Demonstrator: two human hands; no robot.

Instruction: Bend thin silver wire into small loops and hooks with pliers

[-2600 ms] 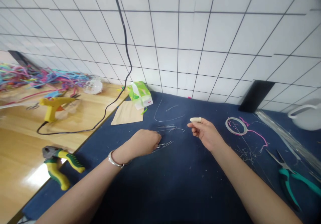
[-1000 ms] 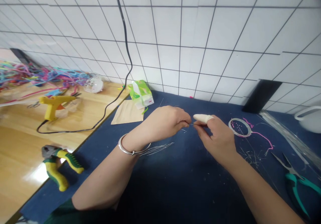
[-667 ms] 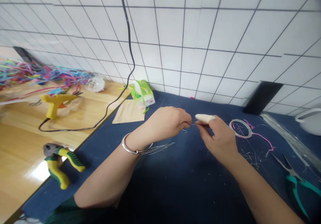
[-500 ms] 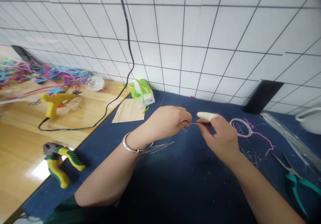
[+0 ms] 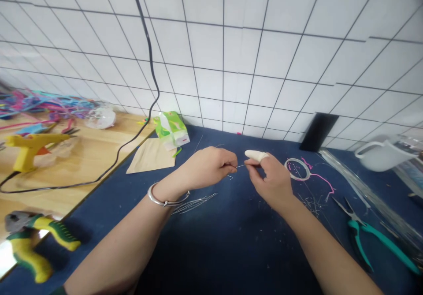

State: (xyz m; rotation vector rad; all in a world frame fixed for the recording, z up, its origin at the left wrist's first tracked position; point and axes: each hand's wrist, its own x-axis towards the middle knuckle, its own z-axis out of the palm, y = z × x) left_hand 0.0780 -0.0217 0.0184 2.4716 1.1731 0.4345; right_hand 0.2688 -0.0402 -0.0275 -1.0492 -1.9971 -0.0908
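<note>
A thin silvery wire [image 5: 241,166] runs across the small gap between my two hands. My left hand [image 5: 209,167], a silver bangle [image 5: 155,199] on its wrist, pinches one end between thumb and fingers. My right hand [image 5: 272,178] pinches the other end; its index finger wears a cream finger cot [image 5: 257,155]. Below the left hand lies a loose bundle of thin wires [image 5: 194,203] on the dark blue mat [image 5: 224,242]. One short bent wire [image 5: 230,177] rests just under the gap. Fine ends inside the fingers are hidden.
Right: teal long-nose pliers [image 5: 355,220], a white ring with pink cord [image 5: 297,169], wire clippings, clear strips and a white jug [image 5: 380,154]. Left: yellow-green pliers [image 5: 36,240], a yellow glue gun [image 5: 28,147] with black cord, a tissue pack [image 5: 172,129] and a beige pouch [image 5: 150,156].
The view has swung to the right, so everything sits further left, and the white jug shows more fully. Both hands keep their pinch on the wire.
</note>
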